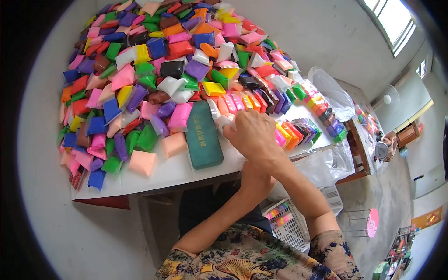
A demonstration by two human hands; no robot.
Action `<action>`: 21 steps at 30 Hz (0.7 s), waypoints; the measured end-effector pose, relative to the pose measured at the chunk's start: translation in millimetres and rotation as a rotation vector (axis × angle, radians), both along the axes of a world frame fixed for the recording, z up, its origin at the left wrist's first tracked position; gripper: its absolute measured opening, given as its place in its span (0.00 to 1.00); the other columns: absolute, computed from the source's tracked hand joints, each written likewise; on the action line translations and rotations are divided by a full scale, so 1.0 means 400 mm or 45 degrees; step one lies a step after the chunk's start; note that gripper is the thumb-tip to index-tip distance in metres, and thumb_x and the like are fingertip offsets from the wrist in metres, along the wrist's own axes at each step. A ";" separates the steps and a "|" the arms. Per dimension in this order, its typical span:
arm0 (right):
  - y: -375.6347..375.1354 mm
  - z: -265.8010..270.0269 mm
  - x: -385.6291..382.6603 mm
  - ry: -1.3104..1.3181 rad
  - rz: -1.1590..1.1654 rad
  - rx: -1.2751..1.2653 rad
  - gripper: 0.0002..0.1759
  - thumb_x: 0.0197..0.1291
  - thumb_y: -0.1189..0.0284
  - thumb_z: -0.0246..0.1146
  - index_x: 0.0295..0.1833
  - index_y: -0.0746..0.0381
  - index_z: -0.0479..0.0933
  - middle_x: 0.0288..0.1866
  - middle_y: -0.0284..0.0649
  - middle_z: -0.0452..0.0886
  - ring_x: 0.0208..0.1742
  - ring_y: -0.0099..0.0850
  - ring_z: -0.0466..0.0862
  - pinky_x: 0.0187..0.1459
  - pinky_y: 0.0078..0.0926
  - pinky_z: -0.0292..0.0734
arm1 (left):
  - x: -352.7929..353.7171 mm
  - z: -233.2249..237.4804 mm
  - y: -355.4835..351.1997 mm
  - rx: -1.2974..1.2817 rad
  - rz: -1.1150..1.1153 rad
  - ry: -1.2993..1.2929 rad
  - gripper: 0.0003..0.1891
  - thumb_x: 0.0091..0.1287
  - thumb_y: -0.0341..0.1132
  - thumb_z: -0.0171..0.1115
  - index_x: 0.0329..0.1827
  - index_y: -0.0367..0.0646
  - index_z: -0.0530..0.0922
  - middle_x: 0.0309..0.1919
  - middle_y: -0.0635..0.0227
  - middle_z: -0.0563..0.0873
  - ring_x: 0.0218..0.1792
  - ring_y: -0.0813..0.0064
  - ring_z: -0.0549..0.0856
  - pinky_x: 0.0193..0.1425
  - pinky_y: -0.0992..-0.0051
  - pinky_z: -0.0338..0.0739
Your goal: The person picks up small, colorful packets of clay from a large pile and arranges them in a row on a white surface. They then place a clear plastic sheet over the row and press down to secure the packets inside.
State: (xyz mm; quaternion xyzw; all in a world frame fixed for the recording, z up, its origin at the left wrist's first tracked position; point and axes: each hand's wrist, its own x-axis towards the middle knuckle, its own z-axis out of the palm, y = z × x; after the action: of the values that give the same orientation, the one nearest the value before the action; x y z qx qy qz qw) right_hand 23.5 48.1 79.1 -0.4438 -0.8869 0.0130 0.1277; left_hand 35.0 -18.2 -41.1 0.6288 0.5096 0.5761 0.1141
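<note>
My right hand (254, 133) is closed over the near row of packets, just right of a dark green box (204, 135) with gold lettering. Its fingertips pinch a small white packet (225, 122), partly covered by the fingers. Below it, my left hand (257, 179) is tucked under the right wrist at the table edge, so its fingers are hidden. Behind the hands stands a row of coloured packets (247, 101) in pink, orange, yellow and dark colours. A second row (298, 133) runs out to the right of my right hand.
A large heap of coloured packets (154, 70) covers the white table (172, 172). Further right lie another packet row (326, 116) and clear plastic bags (331, 93). Below the table edge is a white basket (294, 228) with packets inside. A pink-topped stool (372, 222) stands on the floor.
</note>
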 end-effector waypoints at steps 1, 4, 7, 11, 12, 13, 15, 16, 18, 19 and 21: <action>0.005 0.001 -0.003 0.000 0.002 0.001 0.22 0.54 0.56 0.65 0.29 0.69 0.84 0.32 0.54 0.86 0.37 0.47 0.88 0.41 0.44 0.81 | 0.003 0.004 0.003 0.006 0.040 0.017 0.19 0.61 0.28 0.68 0.56 0.35 0.77 0.49 0.52 0.84 0.54 0.53 0.83 0.59 0.58 0.75; 0.023 -0.002 -0.007 -0.025 0.008 0.001 0.21 0.52 0.58 0.65 0.28 0.68 0.84 0.28 0.54 0.85 0.34 0.47 0.88 0.40 0.44 0.81 | 0.001 0.012 0.009 -0.033 0.036 0.050 0.16 0.58 0.25 0.66 0.50 0.35 0.79 0.44 0.52 0.85 0.50 0.49 0.83 0.56 0.56 0.76; 0.026 0.004 -0.004 -0.032 0.027 -0.031 0.22 0.51 0.57 0.65 0.28 0.68 0.83 0.28 0.55 0.85 0.34 0.48 0.88 0.40 0.45 0.81 | -0.002 0.006 0.020 0.038 0.078 0.116 0.16 0.57 0.24 0.65 0.49 0.35 0.79 0.42 0.51 0.85 0.50 0.48 0.83 0.56 0.56 0.76; 0.005 0.008 0.002 0.012 0.045 0.003 0.18 0.51 0.59 0.67 0.31 0.66 0.85 0.30 0.53 0.86 0.34 0.46 0.88 0.36 0.43 0.81 | -0.003 0.005 0.011 -0.019 0.010 0.081 0.16 0.57 0.24 0.66 0.50 0.35 0.80 0.45 0.51 0.85 0.51 0.48 0.83 0.57 0.55 0.76; 0.000 0.011 0.004 0.030 0.027 0.034 0.19 0.51 0.58 0.67 0.32 0.66 0.85 0.31 0.52 0.86 0.34 0.46 0.88 0.36 0.43 0.81 | -0.001 0.007 0.010 -0.001 0.027 0.072 0.17 0.57 0.24 0.66 0.50 0.35 0.80 0.46 0.51 0.84 0.52 0.48 0.82 0.57 0.56 0.76; -0.006 0.017 0.008 0.047 0.008 0.062 0.20 0.51 0.58 0.67 0.33 0.67 0.85 0.31 0.52 0.86 0.34 0.46 0.88 0.36 0.43 0.81 | 0.002 0.008 0.007 0.015 0.043 0.063 0.17 0.56 0.24 0.66 0.50 0.35 0.80 0.47 0.51 0.84 0.52 0.48 0.82 0.58 0.56 0.75; -0.021 0.038 0.024 0.184 -0.001 0.126 0.21 0.51 0.57 0.68 0.34 0.67 0.84 0.32 0.52 0.86 0.33 0.46 0.88 0.36 0.43 0.80 | 0.002 0.021 0.009 0.091 0.052 -0.028 0.19 0.57 0.24 0.64 0.54 0.33 0.78 0.50 0.48 0.83 0.54 0.45 0.81 0.60 0.55 0.75; -0.030 0.059 0.043 0.303 0.007 0.166 0.21 0.51 0.57 0.68 0.35 0.68 0.83 0.33 0.51 0.86 0.32 0.46 0.88 0.35 0.44 0.80 | 0.002 0.026 0.010 0.126 0.054 -0.075 0.20 0.58 0.23 0.64 0.56 0.33 0.78 0.52 0.47 0.82 0.55 0.44 0.80 0.61 0.55 0.74; -0.036 0.084 0.096 0.659 0.058 0.233 0.21 0.50 0.59 0.71 0.36 0.69 0.83 0.31 0.47 0.85 0.29 0.41 0.86 0.33 0.40 0.78 | 0.003 0.024 0.008 -0.030 0.143 0.077 0.26 0.59 0.24 0.61 0.64 0.28 0.73 0.58 0.37 0.77 0.61 0.39 0.76 0.67 0.51 0.72; -0.038 0.094 0.134 0.896 0.103 0.262 0.20 0.50 0.61 0.73 0.37 0.69 0.83 0.29 0.43 0.85 0.27 0.36 0.85 0.31 0.37 0.77 | -0.001 0.033 0.008 -0.104 0.188 0.153 0.29 0.60 0.24 0.59 0.68 0.26 0.71 0.61 0.32 0.75 0.64 0.37 0.74 0.70 0.50 0.70; -0.080 0.125 0.207 1.169 -0.014 0.000 0.17 0.51 0.69 0.76 0.41 0.69 0.84 0.28 0.33 0.83 0.26 0.21 0.80 0.29 0.24 0.72 | -0.010 0.067 -0.003 -0.196 0.140 0.110 0.35 0.61 0.22 0.56 0.74 0.22 0.61 0.63 0.28 0.70 0.65 0.35 0.73 0.74 0.50 0.67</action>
State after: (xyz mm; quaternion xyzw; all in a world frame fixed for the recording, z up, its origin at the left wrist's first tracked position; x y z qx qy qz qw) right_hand 106.2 16.2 129.2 -0.3969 -0.7361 0.2076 0.5075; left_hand 31.2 -19.3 -14.4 0.6133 0.5907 0.5130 0.1082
